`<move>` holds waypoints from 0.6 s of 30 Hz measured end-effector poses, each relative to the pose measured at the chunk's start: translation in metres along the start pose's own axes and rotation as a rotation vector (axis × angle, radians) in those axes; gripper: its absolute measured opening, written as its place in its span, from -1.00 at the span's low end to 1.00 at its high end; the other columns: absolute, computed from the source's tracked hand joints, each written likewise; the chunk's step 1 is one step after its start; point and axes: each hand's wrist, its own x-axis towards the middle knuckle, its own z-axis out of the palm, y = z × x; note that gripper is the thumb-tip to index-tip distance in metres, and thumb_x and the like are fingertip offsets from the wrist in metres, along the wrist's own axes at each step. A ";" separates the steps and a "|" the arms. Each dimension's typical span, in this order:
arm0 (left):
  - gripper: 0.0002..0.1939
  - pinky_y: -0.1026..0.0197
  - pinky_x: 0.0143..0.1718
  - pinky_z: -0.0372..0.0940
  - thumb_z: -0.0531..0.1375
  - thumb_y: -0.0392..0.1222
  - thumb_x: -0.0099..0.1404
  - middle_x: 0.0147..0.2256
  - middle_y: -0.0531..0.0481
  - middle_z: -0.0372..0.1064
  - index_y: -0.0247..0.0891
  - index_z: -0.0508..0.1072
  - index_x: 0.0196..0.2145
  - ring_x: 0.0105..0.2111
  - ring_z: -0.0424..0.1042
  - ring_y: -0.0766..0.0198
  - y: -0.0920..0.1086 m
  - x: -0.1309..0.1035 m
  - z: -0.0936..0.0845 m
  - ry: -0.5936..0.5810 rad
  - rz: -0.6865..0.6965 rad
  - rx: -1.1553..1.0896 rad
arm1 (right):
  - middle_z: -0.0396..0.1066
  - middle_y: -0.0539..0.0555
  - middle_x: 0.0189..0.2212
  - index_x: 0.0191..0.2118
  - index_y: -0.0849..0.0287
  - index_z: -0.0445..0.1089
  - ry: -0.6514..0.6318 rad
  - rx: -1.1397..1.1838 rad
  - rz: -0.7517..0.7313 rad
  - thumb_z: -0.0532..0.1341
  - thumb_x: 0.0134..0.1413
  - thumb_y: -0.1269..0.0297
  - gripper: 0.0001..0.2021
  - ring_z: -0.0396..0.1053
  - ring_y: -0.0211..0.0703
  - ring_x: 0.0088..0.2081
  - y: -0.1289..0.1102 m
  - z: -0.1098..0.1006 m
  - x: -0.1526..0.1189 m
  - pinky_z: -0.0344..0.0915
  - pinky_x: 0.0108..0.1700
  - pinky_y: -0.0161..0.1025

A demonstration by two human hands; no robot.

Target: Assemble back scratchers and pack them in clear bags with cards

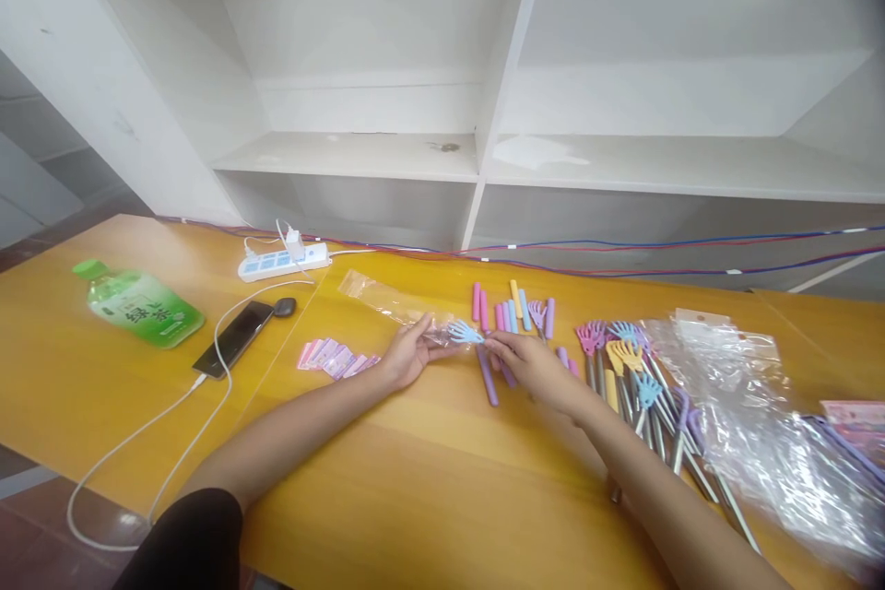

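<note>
My left hand (409,354) is closed on the end of a long clear plastic bag (383,297), which stretches away to the upper left. A blue hand-shaped back scratcher (465,332) lies between my hands, its claw at the bag's near end; I cannot tell how far inside it is. My right hand (529,367) pinches the back scratcher just behind the claw and hides the rest of it. Beyond and below the right hand lie several coloured tube handles (488,376), with a purple claw (537,313) among them.
To the right sit a pile of back scratchers (650,392) and a heap of clear bags (753,415). Small pink and purple cards (336,359) lie left. Farther left are a phone (235,338), a green bottle (142,306), a power strip (283,261) and a white cable (225,323).
</note>
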 end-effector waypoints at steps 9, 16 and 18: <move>-0.64 -0.17 0.16 0.41 0.37 0.01 0.33 -0.04 -0.27 0.59 -0.38 0.60 -0.12 -0.06 0.60 0.03 -0.003 0.000 -0.002 -0.099 -0.014 0.071 | 0.44 0.00 -0.52 -0.41 0.10 0.34 -0.078 -0.001 0.004 0.00 0.43 -0.06 -0.55 0.37 -0.18 -0.44 -0.004 0.001 0.000 0.25 -0.31 -0.26; -0.50 -0.07 0.07 0.43 0.39 0.15 0.28 -0.12 -0.29 0.60 -0.41 0.62 -0.13 -0.14 0.61 0.05 -0.004 -0.003 -0.001 -0.169 -0.052 0.125 | 0.46 0.01 -0.51 -0.42 0.10 0.32 -0.046 0.074 0.003 -0.01 0.44 -0.06 -0.54 0.34 -0.18 -0.45 -0.006 0.006 0.000 0.26 -0.31 -0.27; -0.51 -0.03 0.04 0.43 0.41 0.14 0.24 -0.12 -0.27 0.59 -0.39 0.63 -0.13 -0.13 0.59 0.08 -0.004 -0.004 0.000 -0.185 -0.038 0.133 | 0.44 0.00 -0.53 -0.41 0.10 0.33 -0.033 0.070 0.005 0.00 0.44 -0.08 -0.54 0.33 -0.18 -0.45 -0.004 0.006 0.000 0.25 -0.33 -0.27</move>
